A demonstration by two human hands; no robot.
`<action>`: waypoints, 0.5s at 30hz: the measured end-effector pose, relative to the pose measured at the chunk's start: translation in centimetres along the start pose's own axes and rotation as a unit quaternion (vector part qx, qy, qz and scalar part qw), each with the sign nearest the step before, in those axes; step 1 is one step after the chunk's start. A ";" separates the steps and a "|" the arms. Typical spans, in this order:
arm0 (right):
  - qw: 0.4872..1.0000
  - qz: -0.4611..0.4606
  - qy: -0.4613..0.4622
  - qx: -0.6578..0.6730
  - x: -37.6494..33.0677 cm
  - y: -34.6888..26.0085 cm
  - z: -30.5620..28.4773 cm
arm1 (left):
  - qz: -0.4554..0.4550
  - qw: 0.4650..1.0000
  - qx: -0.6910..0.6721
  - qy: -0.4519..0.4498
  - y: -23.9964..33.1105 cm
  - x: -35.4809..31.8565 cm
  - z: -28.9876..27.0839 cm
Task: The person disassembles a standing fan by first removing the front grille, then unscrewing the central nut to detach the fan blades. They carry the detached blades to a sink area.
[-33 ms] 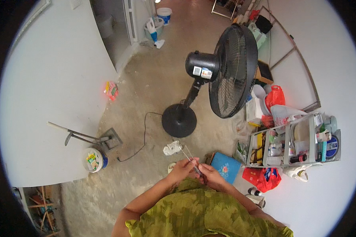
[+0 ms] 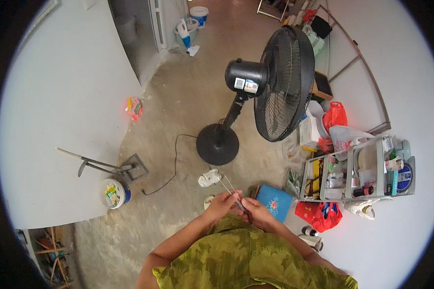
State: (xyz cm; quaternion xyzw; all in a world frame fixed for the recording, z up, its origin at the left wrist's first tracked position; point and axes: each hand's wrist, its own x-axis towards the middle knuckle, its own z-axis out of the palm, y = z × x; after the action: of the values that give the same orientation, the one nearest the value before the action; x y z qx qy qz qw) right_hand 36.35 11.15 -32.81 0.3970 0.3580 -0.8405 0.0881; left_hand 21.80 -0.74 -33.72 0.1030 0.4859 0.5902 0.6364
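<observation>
My left hand (image 2: 222,204) and my right hand (image 2: 258,212) meet in front of my chest, just above my green patterned shirt (image 2: 241,260). Together they pinch two thin metal rods (image 2: 226,185) that stick up and to the left from my fingers. The lower ends of the rods are hidden inside my hands. Just past the rod tips a crumpled white cloth (image 2: 209,177) lies on the concrete floor.
A black pedestal fan (image 2: 279,91) stands ahead on a round base (image 2: 218,144), its cord (image 2: 174,164) trailing left. A blue box (image 2: 274,202), red bags (image 2: 323,215) and a cluttered shelf rack (image 2: 357,169) sit at the right. A small tub (image 2: 115,193) and a hand tool (image 2: 101,166) stand by the left wall.
</observation>
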 end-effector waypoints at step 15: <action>0.998 -0.010 0.042 -0.047 0.6 0.6 -1.2 | -0.048 0.998 0.029 -0.007 -0.9 2.2 -0.5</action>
State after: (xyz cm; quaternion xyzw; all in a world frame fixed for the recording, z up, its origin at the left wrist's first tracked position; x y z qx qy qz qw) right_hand 36.97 11.65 -34.05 0.4235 0.4041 -0.8065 0.0831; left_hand 21.59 0.69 -35.69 0.1023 0.5023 0.5441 0.6641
